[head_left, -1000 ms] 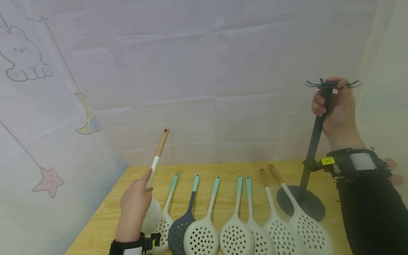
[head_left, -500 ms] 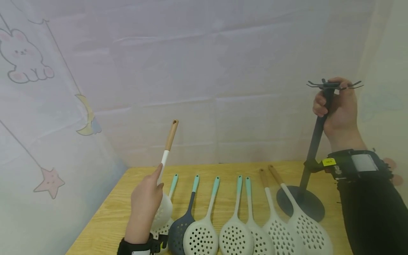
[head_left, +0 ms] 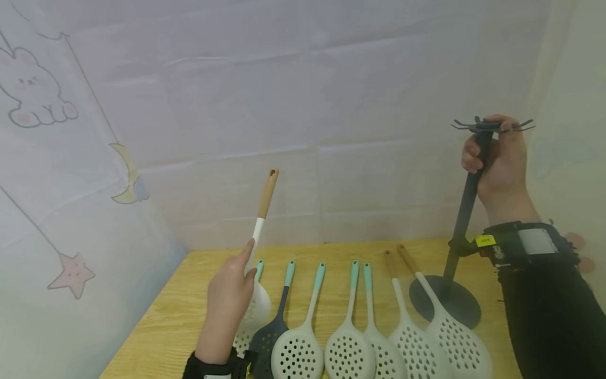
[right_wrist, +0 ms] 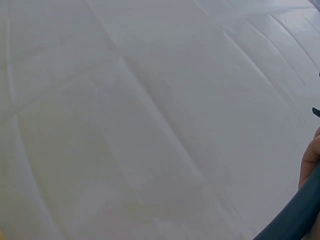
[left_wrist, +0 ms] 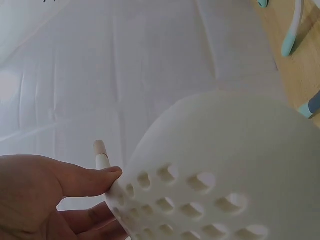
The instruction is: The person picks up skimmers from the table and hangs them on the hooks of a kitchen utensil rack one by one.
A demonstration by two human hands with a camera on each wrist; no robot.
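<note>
Left hand [head_left: 229, 300] pinches the white skimmer [head_left: 260, 226] above the tabletop's [head_left: 161, 326] left edge; right hand [head_left: 497, 158] grips the rack [head_left: 466, 210] near the right edge. Best aim the handle hole squarely at a hook, rack steady.

the left hand [head_left: 228, 300] covers the neck of the white skimmer [head_left: 258, 305] in the head view, and the frame's bottom edge cuts off the bowls of the skimmers on the table [head_left: 156, 337]. in the left wrist view the skimmer's bowl runs off the right and bottom edges. the right hand [head_left: 499, 158] hides part of the black stand [head_left: 461, 221]; in the right wrist view only a fingertip and a blurred dark sliver show at the right edge.
</note>
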